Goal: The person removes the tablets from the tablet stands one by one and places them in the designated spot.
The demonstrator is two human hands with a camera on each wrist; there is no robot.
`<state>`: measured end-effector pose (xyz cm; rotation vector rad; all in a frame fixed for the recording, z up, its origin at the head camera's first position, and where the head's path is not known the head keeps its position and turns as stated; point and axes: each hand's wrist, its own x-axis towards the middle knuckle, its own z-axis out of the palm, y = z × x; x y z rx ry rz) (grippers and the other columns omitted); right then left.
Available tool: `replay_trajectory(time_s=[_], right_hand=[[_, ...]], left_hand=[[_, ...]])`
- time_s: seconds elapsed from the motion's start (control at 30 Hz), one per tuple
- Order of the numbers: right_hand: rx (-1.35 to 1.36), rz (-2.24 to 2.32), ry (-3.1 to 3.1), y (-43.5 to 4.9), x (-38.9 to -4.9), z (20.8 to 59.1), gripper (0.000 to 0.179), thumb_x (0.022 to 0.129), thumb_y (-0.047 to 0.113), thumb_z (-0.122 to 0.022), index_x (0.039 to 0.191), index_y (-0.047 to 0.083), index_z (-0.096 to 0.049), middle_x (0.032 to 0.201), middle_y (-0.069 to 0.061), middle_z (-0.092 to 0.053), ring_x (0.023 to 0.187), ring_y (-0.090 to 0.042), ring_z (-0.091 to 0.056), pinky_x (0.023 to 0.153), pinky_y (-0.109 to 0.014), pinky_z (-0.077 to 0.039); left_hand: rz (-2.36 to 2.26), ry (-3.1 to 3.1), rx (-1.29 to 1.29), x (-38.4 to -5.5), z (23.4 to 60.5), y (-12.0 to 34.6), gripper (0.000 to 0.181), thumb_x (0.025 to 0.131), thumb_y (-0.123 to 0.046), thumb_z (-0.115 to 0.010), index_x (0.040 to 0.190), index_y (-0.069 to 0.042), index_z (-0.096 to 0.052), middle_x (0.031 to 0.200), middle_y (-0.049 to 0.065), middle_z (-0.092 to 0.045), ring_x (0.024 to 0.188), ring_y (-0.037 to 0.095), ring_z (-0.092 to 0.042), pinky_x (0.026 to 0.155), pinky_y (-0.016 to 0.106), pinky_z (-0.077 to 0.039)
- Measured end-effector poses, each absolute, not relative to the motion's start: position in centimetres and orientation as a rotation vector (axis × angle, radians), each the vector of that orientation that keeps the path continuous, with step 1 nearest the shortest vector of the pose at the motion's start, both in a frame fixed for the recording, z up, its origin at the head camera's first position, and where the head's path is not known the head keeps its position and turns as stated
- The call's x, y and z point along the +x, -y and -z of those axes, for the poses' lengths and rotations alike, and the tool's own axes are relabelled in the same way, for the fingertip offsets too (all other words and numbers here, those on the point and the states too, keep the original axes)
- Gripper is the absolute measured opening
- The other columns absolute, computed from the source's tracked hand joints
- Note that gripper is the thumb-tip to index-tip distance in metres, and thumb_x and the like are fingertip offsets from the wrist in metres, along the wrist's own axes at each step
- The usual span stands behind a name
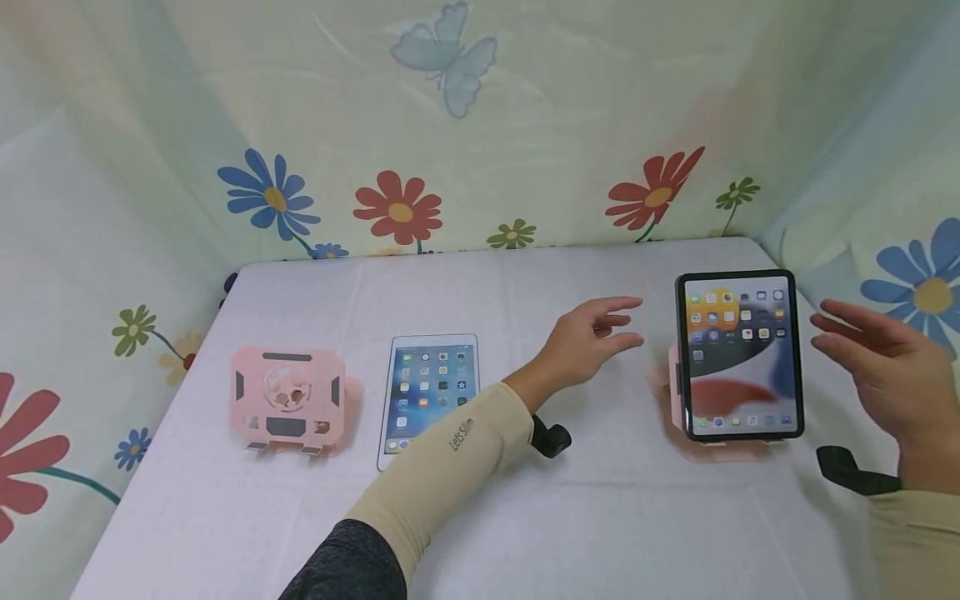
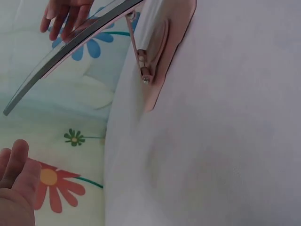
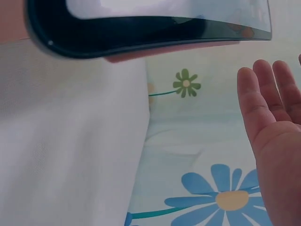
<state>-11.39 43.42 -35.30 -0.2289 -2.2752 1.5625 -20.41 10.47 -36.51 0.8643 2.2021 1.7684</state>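
Black rims a tablet (image 1: 740, 356) leaning on a pink stand (image 1: 675, 398) near the right edge of the tabletop (image 1: 600, 525), between the left hand (image 1: 579, 346) and right hand (image 1: 887, 371); both hands are apart from it, fingers loosely extended.

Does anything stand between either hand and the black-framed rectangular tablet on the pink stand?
Nothing visible does: the left hand and right hand flank the black-framed rectangular tablet, each with an unobstructed gap to its edge.
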Motion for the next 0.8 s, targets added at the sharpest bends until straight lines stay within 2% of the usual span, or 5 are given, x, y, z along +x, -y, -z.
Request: replay_trajectory(time_s=[0.13,0.3,0.4,0.57,0.8], right_hand=[[-0.252,-1.511,2.361,-43.5,-11.8,35.4,0.052,0.101,0.007,-0.058,0.151,0.017,-0.047,0.135,0.018,-0.051,0.109,0.008,-0.050,0.101,-0.007,-0.031],[-0.159,-1.717,2.233,-43.6,-12.1,35.8,0.051,0.099,0.001,-0.058,0.148,0.014,-0.051,0.134,0.013,-0.052,0.109,0.004,-0.052,0.100,-0.007,-0.033],[-0.051,-1.922,2.081,-43.7,-12.3,36.0,0.050,0.096,-0.007,-0.060,0.143,0.009,-0.056,0.126,0.011,-0.058,0.105,0.002,-0.057,0.094,-0.006,-0.039],[-0.024,-2.011,2.004,-43.5,-12.6,36.0,0.051,0.093,-0.012,-0.061,0.139,0.011,-0.061,0.118,0.012,-0.063,0.100,0.003,-0.060,0.080,-0.004,-0.045],[-0.051,-2.061,1.960,-43.4,-13.3,36.4,0.050,0.092,-0.013,-0.062,0.132,0.016,-0.065,0.117,0.011,-0.061,0.098,0.001,-0.060,0.078,-0.006,-0.047]], left_hand=[[-1.763,-2.155,0.810,-20.3,36.6,-11.6,0.048,0.094,-0.021,-0.073,0.140,-0.025,-0.060,0.136,-0.013,-0.058,0.112,-0.004,-0.058,0.087,0.016,-0.049],[-1.721,-2.179,0.818,-20.1,36.3,-12.8,0.048,0.094,-0.023,-0.073,0.140,-0.027,-0.059,0.138,-0.014,-0.055,0.113,-0.005,-0.057,0.085,0.015,-0.050],[-1.701,-2.198,0.787,-19.8,36.3,-13.4,0.047,0.094,-0.023,-0.073,0.139,-0.028,-0.060,0.138,-0.015,-0.055,0.113,-0.004,-0.058,0.085,0.015,-0.050],[-1.678,-2.165,0.710,-19.3,36.1,-14.7,0.046,0.094,-0.025,-0.073,0.138,-0.030,-0.061,0.132,-0.015,-0.058,0.110,-0.002,-0.059,0.083,0.016,-0.050],[-1.670,-2.158,0.703,-19.3,35.7,-15.6,0.046,0.092,-0.024,-0.075,0.136,-0.031,-0.063,0.121,-0.015,-0.063,0.101,-0.007,-0.060,0.080,0.014,-0.049]])
